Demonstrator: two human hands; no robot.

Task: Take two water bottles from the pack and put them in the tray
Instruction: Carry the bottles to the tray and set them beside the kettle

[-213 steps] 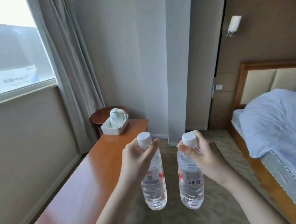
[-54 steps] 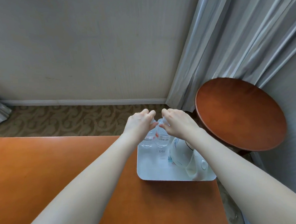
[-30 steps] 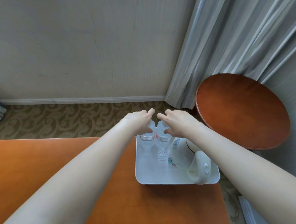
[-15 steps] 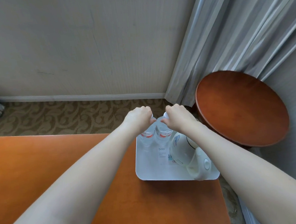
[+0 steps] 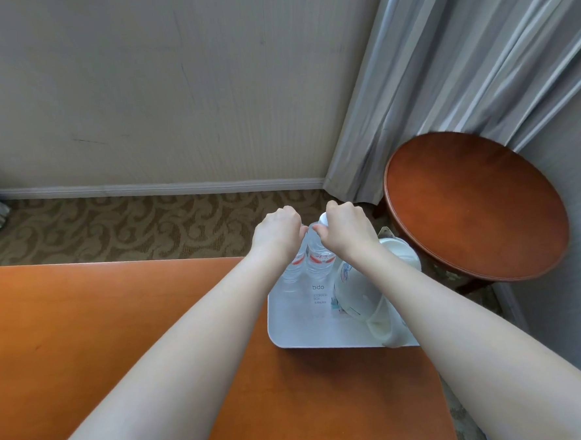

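Two clear water bottles with red labels stand side by side at the far end of the white tray [image 5: 301,334]. My left hand [image 5: 276,232] is closed over the top of the left bottle [image 5: 294,269], hiding its cap. My right hand [image 5: 345,228] grips the neck of the right bottle [image 5: 318,257], whose white cap peeks out beside my fingers. Both bottles are upright, their bases inside the tray. The pack is not in view.
A white electric kettle [image 5: 358,294] fills the tray's right half, under my right forearm. The tray sits at the far right corner of the orange wooden desk [image 5: 85,334]. A round wooden side table [image 5: 475,205] stands to the right, grey curtains [image 5: 459,56] behind it.
One second ago my fingers were loose above the bottle caps; now both hands are closed on the bottle tops. The bottles stay in the same spot in the tray.
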